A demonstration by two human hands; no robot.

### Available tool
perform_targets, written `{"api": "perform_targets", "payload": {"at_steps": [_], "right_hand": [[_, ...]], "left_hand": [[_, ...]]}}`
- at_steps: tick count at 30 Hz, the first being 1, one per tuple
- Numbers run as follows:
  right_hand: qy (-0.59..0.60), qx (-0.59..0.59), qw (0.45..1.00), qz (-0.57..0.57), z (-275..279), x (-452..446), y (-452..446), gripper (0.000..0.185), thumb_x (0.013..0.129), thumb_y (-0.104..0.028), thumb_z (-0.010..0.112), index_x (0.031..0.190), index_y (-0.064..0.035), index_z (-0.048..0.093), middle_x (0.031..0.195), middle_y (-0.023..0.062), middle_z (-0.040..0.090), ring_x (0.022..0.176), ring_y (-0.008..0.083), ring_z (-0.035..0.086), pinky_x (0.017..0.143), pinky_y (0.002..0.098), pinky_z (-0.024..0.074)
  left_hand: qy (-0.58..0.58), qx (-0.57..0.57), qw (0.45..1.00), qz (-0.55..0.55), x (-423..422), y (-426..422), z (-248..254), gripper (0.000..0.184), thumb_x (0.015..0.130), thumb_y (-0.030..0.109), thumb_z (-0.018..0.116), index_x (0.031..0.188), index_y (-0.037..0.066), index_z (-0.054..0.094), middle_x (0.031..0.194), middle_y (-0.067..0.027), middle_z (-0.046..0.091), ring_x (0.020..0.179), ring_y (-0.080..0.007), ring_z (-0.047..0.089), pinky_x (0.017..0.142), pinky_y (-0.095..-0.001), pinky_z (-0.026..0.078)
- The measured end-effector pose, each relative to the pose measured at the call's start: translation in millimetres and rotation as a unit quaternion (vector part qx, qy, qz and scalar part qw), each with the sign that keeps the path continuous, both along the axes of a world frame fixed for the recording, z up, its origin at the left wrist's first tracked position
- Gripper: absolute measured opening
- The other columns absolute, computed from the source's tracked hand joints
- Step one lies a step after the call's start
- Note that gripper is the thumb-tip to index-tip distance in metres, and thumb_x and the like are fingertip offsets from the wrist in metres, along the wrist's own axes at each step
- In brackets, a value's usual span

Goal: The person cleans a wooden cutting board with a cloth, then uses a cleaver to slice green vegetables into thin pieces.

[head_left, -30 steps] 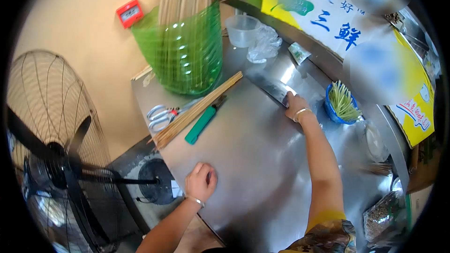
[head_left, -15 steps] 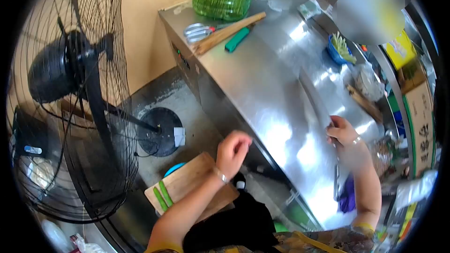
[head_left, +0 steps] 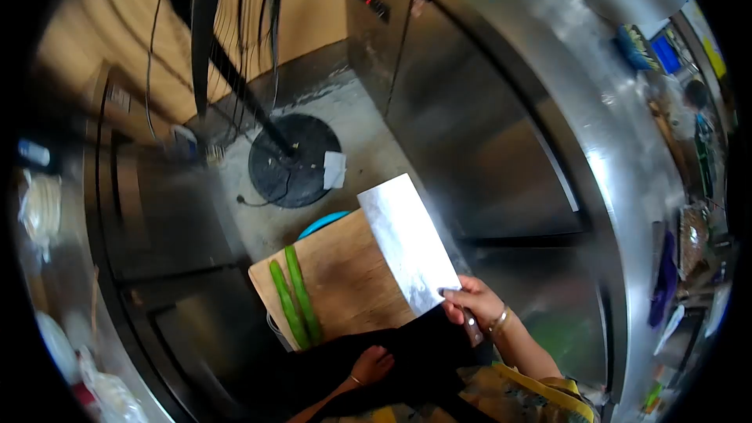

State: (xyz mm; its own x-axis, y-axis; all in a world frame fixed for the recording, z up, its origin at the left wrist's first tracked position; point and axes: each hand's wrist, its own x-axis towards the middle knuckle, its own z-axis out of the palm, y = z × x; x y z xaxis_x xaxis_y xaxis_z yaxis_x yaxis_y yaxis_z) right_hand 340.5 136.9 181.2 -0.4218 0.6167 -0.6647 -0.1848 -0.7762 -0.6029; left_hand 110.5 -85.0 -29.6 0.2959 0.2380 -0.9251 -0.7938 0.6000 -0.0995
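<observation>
In my right hand point(head_left: 479, 305), fingers closed round its dark wooden handle, is a cleaver point(head_left: 411, 239). Its broad, shiny blade hangs over the right part of a wooden cutting board point(head_left: 345, 278). Two long green vegetables, possibly chilli peppers, lie side by side along the board's left side: an outer one point(head_left: 287, 305) and an inner one point(head_left: 301, 294). My left hand point(head_left: 370, 364) rests by my dark-clothed lap below the board, holding nothing that I can see. Its fingers appear loosely extended.
A blue rim point(head_left: 323, 223) shows beneath the board's far edge. Beyond it a fan's round black base point(head_left: 294, 160) stands on the floor. A steel counter point(head_left: 580, 70) with cabinet doors runs along the right; plastic bags and plates point(head_left: 55, 345) sit at left.
My right hand has brought the cleaver from above the steel counter to the board. My left hand has dropped down towards my lap. The view has tilted down towards the floor.
</observation>
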Motion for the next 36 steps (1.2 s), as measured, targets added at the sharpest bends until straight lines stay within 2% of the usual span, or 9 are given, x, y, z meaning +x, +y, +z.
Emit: {"api": "perform_targets", "payload": {"at_steps": [5, 8, 10, 18, 23, 28, 32, 34, 36], "right_hand": [[0.062, -0.016, 0.997, -0.045, -161, 8, -15, 0.012, 0.092, -0.018, 0.060, 0.086, -0.0081, 0.058, 0.062, 0.0010, 0.056, 0.045, 0.0091, 0.050, 0.043, 0.0229, 0.0404], [0.049, 0.054, 0.996, -0.059, -211, 10, -28, 0.008, 0.092, -0.015, 0.060, 0.094, -0.0078, 0.058, 0.066, 0.0019, 0.057, 0.046, 0.0101, 0.051, 0.044, 0.0241, 0.0423], [0.003, 0.090, 0.988, -0.126, -226, 5, -35, 0.017, 0.090, -0.013, 0.061, 0.105, -0.0068, 0.055, 0.075, 0.0033, 0.059, 0.048, 0.0132, 0.054, 0.044, 0.0262, 0.0440], [-0.103, 0.207, 0.944, -0.234, -235, 23, -59, 0.014, 0.090, -0.015, 0.063, 0.098, -0.0071, 0.055, 0.070, 0.0007, 0.057, 0.046, 0.0120, 0.052, 0.041, 0.0265, 0.0439], [-0.144, 0.176, 0.964, -0.141, -263, 41, -54, 0.014, 0.089, -0.012, 0.060, 0.100, -0.0043, 0.056, 0.072, 0.0056, 0.058, 0.047, 0.0168, 0.055, 0.041, 0.0299, 0.0452], [-0.203, 0.177, 0.958, -0.097, -259, 39, -56, 0.018, 0.088, -0.011, 0.058, 0.103, -0.0019, 0.057, 0.073, 0.0084, 0.059, 0.050, 0.0184, 0.057, 0.041, 0.0304, 0.0484], [-0.186, 0.172, 0.961, -0.110, -255, 36, -60, 0.014, 0.087, -0.010, 0.058, 0.099, -0.0032, 0.057, 0.074, 0.0071, 0.057, 0.047, 0.0165, 0.054, 0.040, 0.0296, 0.0460], [-0.171, 0.162, 0.963, -0.131, -252, 27, -66, 0.013, 0.088, -0.011, 0.058, 0.097, -0.0031, 0.057, 0.075, 0.0063, 0.058, 0.046, 0.0158, 0.053, 0.040, 0.0286, 0.0448], [-0.176, 0.202, 0.950, -0.163, -254, 22, -68, 0.013, 0.088, -0.013, 0.059, 0.097, -0.0037, 0.058, 0.075, 0.0055, 0.058, 0.046, 0.0152, 0.052, 0.040, 0.0278, 0.0446]], "left_hand": [[-0.098, 0.015, 0.977, 0.186, -21, -34, -83, 0.038, 0.088, 0.032, 0.067, 0.114, 0.007, 0.056, 0.112, -0.0134, 0.060, 0.111, -0.0322, 0.054, 0.102, -0.0465, 0.042], [0.067, 0.109, 0.976, 0.174, -21, -14, -66, 0.049, 0.091, 0.030, 0.062, 0.131, 0.007, 0.045, 0.129, -0.0149, 0.050, 0.121, -0.0325, 0.046, 0.104, -0.0468, 0.040], [0.084, 0.190, 0.950, 0.232, -12, -23, -83, 0.050, 0.091, 0.028, 0.062, 0.133, 0.006, 0.044, 0.131, -0.0144, 0.049, 0.124, -0.0341, 0.044, 0.103, -0.0469, 0.041], [0.162, 0.107, 0.929, 0.314, 7, -23, -98, 0.071, 0.082, 0.030, 0.074, 0.132, -0.004, 0.036, 0.138, -0.0255, 0.033, 0.122, -0.0352, 0.044, 0.097, -0.0431, 0.049], [0.185, 0.087, 0.920, 0.335, 9, -20, -96, 0.063, 0.086, 0.031, 0.069, 0.129, -0.002, 0.039, 0.129, -0.0254, 0.041, 0.118, -0.0351, 0.048, 0.095, -0.0449, 0.050], [0.117, 0.172, 0.975, 0.073, -18, -38, -59, 0.049, 0.094, 0.029, 0.055, 0.125, -0.007, 0.041, 0.128, -0.0260, 0.047, 0.114, -0.0389, 0.054, 0.098, -0.0470, 0.047], [0.261, 0.366, 0.881, -0.146, -15, -54, 21, 0.026, 0.095, 0.021, 0.054, 0.106, -0.002, 0.058, 0.103, -0.0171, 0.067, 0.094, -0.0259, 0.066, 0.084, -0.0363, 0.055], [0.361, 0.416, 0.828, -0.101, -24, -38, 19, 0.019, 0.096, 0.017, 0.052, 0.103, 0.002, 0.061, 0.099, -0.0120, 0.067, 0.085, -0.0185, 0.066, 0.076, -0.0314, 0.055], [0.646, 0.412, 0.620, -0.167, -52, -6, -9, 0.017, 0.092, 0.014, 0.056, 0.102, 0.001, 0.061, 0.094, -0.0127, 0.067, 0.083, -0.0236, 0.066, 0.075, -0.0336, 0.054]]}}
